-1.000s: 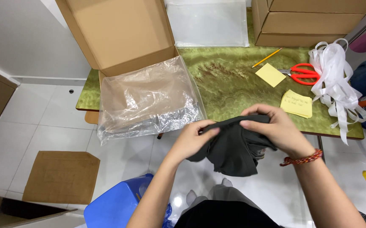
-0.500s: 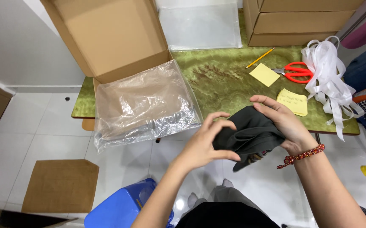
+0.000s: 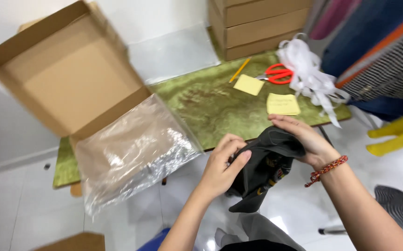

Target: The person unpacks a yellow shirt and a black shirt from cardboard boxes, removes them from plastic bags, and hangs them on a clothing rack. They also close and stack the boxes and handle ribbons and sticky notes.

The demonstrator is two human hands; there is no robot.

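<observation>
Head view is showing the left hand (image 3: 222,162) and right hand (image 3: 299,139) both gripping a dark garment (image 3: 262,169) hanging lengthwise between them.

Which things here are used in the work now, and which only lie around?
In use: dark garment, left hand, right hand.
Lying about: open cardboard box, clear plastic bag, red scissors, yellow notes, pencil, white ribbon.
</observation>
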